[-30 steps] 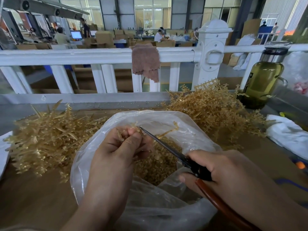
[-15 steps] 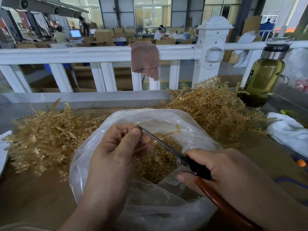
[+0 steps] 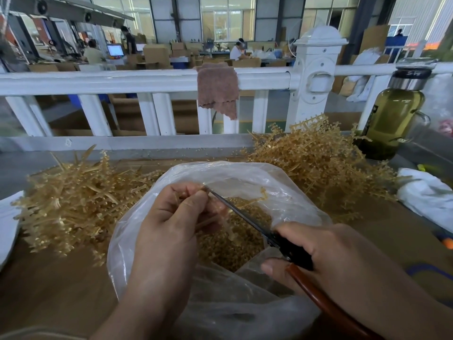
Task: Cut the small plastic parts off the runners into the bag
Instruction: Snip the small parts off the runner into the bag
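Left of the bag (image 3: 247, 173) sits one pile of runners (image 3: 73, 200). Over the bag's mouth, the left hand (image 3: 171, 224) pinches a single runner (image 3: 183, 194) in curled fingers. One pair of scissors (image 3: 236, 210) touches it, with the right hand (image 3: 331, 253) wrapped round the handles. Cut parts (image 3: 232, 249) are heaped inside the bag, and a second pile (image 3: 318, 163) sits right of it.

The bag (image 3: 245, 310) sits lower centre on the counter (image 3: 49, 290), cut parts (image 3: 232, 249) inside it. A left runner pile (image 3: 73, 204) and a right runner pile (image 3: 318, 163) flank it; a bottle (image 3: 392, 123) stands far right, before the railing (image 3: 122, 81).
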A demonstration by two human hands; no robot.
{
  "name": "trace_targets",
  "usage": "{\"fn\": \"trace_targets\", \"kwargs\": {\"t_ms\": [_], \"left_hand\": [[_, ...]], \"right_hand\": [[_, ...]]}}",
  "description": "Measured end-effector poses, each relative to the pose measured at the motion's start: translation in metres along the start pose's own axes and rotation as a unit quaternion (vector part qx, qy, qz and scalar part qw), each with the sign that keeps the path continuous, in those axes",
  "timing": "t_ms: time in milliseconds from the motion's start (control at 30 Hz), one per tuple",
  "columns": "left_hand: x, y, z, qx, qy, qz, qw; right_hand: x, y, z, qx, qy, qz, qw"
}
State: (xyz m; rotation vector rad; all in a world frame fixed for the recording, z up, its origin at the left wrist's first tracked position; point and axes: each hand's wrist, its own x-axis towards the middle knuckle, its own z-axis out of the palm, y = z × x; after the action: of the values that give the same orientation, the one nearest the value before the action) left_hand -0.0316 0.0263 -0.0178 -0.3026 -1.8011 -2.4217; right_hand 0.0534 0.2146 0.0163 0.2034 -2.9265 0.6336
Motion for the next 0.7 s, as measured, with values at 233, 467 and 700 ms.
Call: {"fn": "trace_targets", "kwargs": {"t_ms": [233,467,700], "left_hand": [[-0.0026,-0.0001,0.0014,0.029,-0.007,0.034,0.999],[-0.0043,0.0,0.0024,0.031,-0.024,0.029,0.999],[-0.0038,-0.0011,0.0023,0.03,-0.024,0.026,0.999]], "right_hand": [[0.0015,0.0024,-0.0006,0.005,0.006,-0.008,1.0],[0.001,-0.0002,-0.0009,0.003,0.012,-0.004,1.0],[0.0006,-0.0017,-0.0031,-0.015,0.012,-0.002,1.0]]}}
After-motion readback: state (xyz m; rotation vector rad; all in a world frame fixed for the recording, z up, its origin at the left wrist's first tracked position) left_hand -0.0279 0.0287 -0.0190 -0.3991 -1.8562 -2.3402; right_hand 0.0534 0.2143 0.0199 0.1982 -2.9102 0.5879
